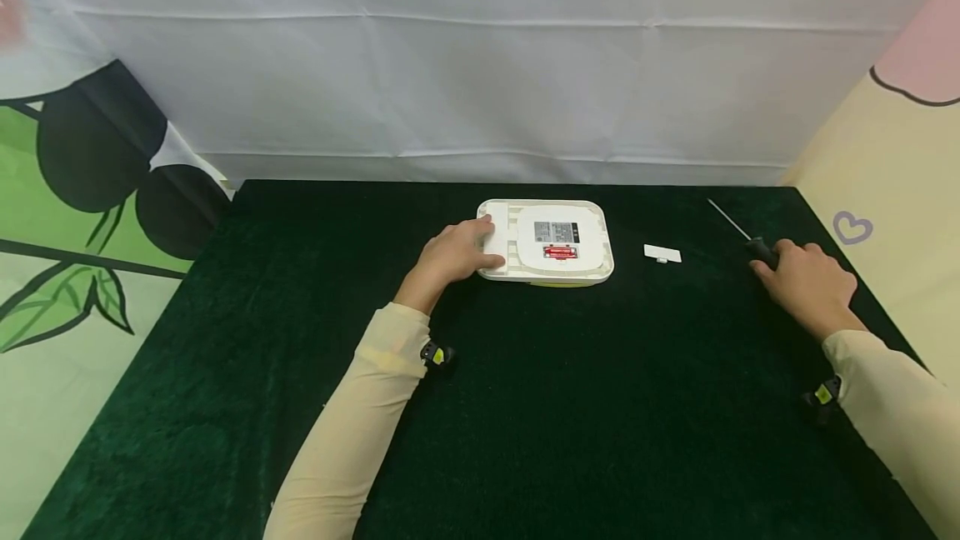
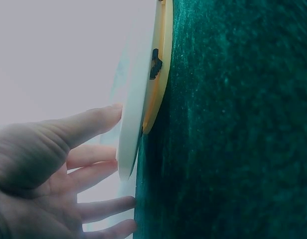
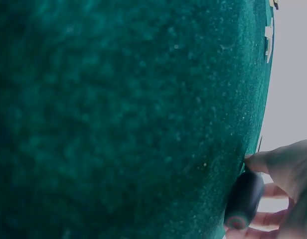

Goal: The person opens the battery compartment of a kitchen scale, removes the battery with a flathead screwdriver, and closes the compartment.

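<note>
Resting on the near end of a white device [image 1: 545, 245], the left hand [image 1: 453, 255] has its fingers fairly straight and is not clenched; the right hand [image 1: 813, 286] grasps the dark handle of a screwdriver [image 1: 761, 249], whose shaft points away and leftward from that hand; the device lies flat on the desk [image 1: 600, 407], just to the right of the left hand, its long axis running sideways toward the right hand, which is well apart from it; a small white plate [image 1: 663, 253] lies between the two, nearer the right hand; that leftward gap is, I judge, what any move with the screwdriver turns on.
</note>
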The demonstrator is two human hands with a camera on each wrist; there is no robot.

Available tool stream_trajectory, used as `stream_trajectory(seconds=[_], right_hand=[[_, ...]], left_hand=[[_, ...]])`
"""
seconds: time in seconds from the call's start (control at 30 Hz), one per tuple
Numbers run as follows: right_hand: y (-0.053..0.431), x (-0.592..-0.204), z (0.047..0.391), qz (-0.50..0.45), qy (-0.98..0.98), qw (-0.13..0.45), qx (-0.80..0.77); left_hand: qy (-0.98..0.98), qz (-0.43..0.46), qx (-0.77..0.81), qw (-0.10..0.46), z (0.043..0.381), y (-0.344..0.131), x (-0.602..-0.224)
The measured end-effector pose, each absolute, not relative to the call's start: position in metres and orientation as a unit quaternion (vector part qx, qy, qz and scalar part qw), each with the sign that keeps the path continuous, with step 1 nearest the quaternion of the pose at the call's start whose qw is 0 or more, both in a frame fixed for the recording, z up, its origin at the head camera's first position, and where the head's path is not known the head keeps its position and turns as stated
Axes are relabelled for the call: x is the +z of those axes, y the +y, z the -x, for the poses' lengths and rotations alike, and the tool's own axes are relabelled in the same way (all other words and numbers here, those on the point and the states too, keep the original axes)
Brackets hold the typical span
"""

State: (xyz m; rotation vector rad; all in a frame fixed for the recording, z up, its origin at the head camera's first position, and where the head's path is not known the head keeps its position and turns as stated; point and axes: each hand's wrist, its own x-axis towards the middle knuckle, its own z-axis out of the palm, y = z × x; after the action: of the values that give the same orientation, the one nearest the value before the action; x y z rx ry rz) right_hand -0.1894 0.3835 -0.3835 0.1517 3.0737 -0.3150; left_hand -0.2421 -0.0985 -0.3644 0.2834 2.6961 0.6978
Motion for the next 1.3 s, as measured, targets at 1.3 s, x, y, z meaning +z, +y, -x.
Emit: stream_trajectory(seconds=[1.3], right_hand=[[0.325, -0.353, 0.202, 0.084, 0.984, -0.143, -0.071]], left_hand=[[0.951, -0.102, 0.247, 0.158, 0.242, -0.099, -0.367]])
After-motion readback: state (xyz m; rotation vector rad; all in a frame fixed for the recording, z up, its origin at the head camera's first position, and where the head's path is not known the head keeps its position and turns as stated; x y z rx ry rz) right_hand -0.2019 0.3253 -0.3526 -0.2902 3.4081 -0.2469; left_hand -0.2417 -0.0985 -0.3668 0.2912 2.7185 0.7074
